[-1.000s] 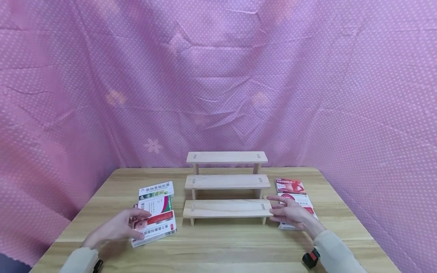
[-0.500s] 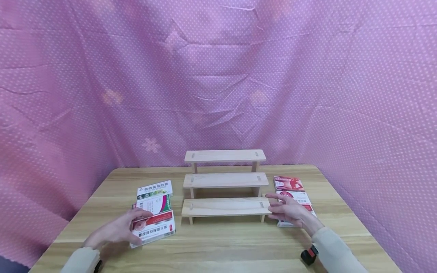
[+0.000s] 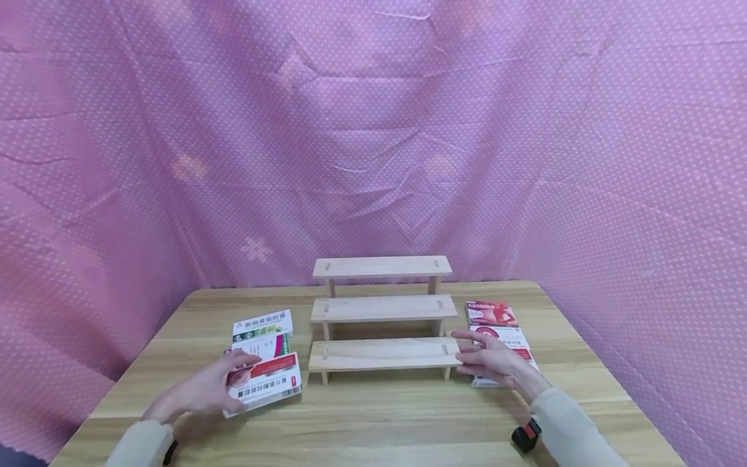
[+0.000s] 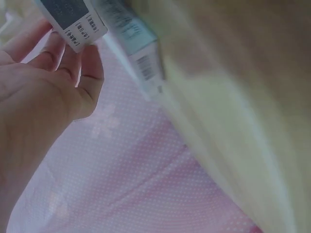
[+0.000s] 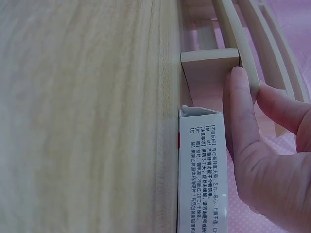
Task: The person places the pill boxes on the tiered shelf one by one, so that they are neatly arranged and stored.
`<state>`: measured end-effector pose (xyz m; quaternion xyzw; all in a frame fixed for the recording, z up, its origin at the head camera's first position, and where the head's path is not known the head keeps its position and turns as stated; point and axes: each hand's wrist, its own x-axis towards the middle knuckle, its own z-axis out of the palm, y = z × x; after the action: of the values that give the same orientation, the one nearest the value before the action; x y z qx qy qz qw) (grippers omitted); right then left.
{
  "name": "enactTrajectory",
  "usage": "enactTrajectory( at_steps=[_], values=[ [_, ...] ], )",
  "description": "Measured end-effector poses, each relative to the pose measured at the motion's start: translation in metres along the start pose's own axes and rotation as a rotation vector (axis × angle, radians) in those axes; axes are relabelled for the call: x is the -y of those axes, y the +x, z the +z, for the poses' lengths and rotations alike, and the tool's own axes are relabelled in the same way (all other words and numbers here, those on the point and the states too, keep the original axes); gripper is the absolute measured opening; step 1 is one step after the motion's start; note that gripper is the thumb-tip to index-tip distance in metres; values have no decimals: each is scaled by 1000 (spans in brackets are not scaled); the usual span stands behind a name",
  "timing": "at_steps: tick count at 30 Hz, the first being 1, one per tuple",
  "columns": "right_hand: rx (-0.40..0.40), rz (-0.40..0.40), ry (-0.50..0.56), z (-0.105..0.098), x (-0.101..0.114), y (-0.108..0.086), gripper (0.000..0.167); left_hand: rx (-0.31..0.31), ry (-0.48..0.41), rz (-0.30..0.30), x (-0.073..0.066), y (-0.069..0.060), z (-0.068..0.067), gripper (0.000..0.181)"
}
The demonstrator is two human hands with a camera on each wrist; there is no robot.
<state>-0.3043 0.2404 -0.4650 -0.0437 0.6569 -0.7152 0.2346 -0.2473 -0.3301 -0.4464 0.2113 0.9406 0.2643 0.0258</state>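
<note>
My left hand [image 3: 204,389] holds a white-and-red medicine box [image 3: 268,384] between thumb and fingers, its near edge tilted up off the pile at the left. In the left wrist view, the end of this held box [image 4: 80,24] sits against the fingertips, beside another box [image 4: 141,56]. At the right, my right hand [image 3: 496,364] pinches the end of the lowest board of a three-step wooden stand [image 3: 382,353]. The right wrist view has the thumb and a finger on opposite faces of that board [image 5: 238,36], just above a white medicine box [image 5: 204,170].
Behind the held box lie a green-and-magenta box [image 3: 271,347] and a white-and-green box [image 3: 262,322]. Right of the stand are a red box [image 3: 492,314] and a white-and-red box [image 3: 506,336], partly hidden by my hand. A pink dotted cloth [image 3: 373,162] hangs behind the table [image 3: 362,421].
My left hand has lifted and tilted the white-and-red medicine box away from the boxes behind it. My right hand stays at the end of the stand's lowest board. The head view has shifted slightly.
</note>
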Motion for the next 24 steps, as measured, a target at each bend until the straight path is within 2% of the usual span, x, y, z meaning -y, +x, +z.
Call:
enactTrajectory(
  at_steps=[4,8,14,20,24],
  values=[
    [-6,-7,0,-1,1,-1,65,-46,-17,9,-6,10,-11,91],
    [-1,-8,10,0,0,-1,65,-91,-75,-1,-9,18,-20,91],
    [6,-6,21,2,-3,1,64,-150,-120,-8,-12,29,-24,86],
    [8,-10,14,1,-3,0,65,-147,-142,-58,-16,43,-28,86],
    [11,-20,5,1,-3,0,66,-147,-158,-86,-14,45,-33,86]
  ],
)
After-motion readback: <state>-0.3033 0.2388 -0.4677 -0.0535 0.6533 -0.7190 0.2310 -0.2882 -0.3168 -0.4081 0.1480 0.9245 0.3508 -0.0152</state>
